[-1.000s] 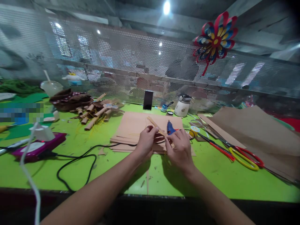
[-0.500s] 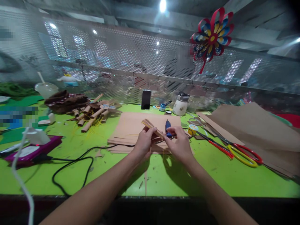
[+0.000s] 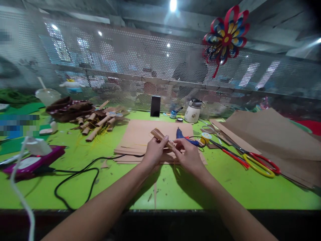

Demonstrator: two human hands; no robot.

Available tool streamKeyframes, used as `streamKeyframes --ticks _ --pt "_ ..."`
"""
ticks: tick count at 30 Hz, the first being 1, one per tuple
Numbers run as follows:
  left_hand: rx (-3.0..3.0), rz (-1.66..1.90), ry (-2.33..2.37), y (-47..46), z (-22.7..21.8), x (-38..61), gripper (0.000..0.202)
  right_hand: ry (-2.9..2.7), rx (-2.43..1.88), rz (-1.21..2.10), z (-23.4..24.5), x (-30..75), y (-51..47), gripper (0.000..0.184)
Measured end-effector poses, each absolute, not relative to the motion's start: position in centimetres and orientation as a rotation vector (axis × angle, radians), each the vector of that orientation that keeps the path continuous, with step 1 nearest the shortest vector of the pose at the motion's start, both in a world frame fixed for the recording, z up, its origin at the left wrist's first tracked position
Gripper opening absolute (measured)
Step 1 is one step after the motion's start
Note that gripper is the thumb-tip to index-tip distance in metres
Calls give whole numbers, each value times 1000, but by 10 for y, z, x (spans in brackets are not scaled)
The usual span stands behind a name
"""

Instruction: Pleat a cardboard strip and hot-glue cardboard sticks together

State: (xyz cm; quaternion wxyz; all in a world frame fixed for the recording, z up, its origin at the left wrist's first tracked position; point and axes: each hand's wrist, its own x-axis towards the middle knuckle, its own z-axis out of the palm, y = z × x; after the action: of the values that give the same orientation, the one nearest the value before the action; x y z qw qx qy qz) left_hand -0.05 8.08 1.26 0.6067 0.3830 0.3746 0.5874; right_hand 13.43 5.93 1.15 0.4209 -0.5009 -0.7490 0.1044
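A brown paper roll (image 3: 157, 134) slants between my hands over a stack of brown paper sheets (image 3: 135, 130). My left hand (image 3: 153, 151) is closed around its middle, thumb on top. My right hand (image 3: 191, 156) pinches the lower right end, and its fingers partly cover that end. Just beyond the right fingers a blue hot glue gun (image 3: 181, 135) lies on the stack, nozzle pointing away. Thin yellow strands hang below the hands.
Several paper rolls (image 3: 92, 134) lie back left near a brown cloth (image 3: 69, 108). A purple power strip (image 3: 54, 155) and black cable (image 3: 75, 170) are left. Scissors (image 3: 258, 164) and large brown paper (image 3: 276, 134) lie right. A phone (image 3: 155, 106) and white bottle (image 3: 192, 112) stand behind.
The glue gun has turned and now lies flatter, apart from my right fingers. My right hand has closed in on the roll's lower end. My left hand keeps its hold.
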Motion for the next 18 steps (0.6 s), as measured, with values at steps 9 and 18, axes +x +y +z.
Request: streamKeyframes --ticks 9,18 --pt "919 1211 661 75 21 -5 26 -1716 -1160 505 18 139 59 13" --pt "896 1079 709 74 13 1 27 -1541 -1103 700 10 143 67 22"
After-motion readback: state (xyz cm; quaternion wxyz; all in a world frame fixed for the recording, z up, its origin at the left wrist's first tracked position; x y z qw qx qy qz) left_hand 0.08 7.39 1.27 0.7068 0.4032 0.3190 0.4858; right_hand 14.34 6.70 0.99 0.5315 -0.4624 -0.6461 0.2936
